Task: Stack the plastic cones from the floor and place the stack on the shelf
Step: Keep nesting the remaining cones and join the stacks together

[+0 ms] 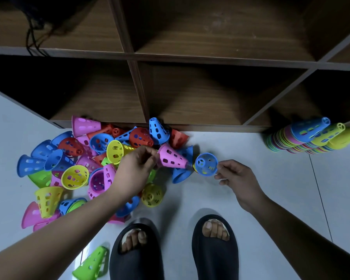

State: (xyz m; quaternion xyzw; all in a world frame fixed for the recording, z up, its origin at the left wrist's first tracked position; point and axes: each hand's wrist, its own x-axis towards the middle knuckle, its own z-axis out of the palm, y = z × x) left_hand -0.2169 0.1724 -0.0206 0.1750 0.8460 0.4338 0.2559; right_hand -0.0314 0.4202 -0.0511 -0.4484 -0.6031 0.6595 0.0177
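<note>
**Head view.** Two black slippers are noted nearest the camera, planted on the floor, with a loose green cone lying just beside the left one.

The left hand is closed in a pinch on the wide end of a pink cone, which is held on its side, tip aimed at a blue cone. The blue cone's rim is nipped between the thumb and forefinger of the right hand, its mouth turned toward the pink tip. The two cones are near, not yet nested.

**Risks.** Both holds are judged light. If the tip meets the rim off-centre, the blue cone could be twisted out of the pinch. A tip may also snag in a side hole. The green cone could be trodden on.

**Containers.** The shelf is divided into compartments. A dark corded object is recorded in the upper left one. No cone is seen inside any compartment. The loose pile lies against the shelf's bottom edge. Finished stacks lie on the floor at its lower right corner.
</note>
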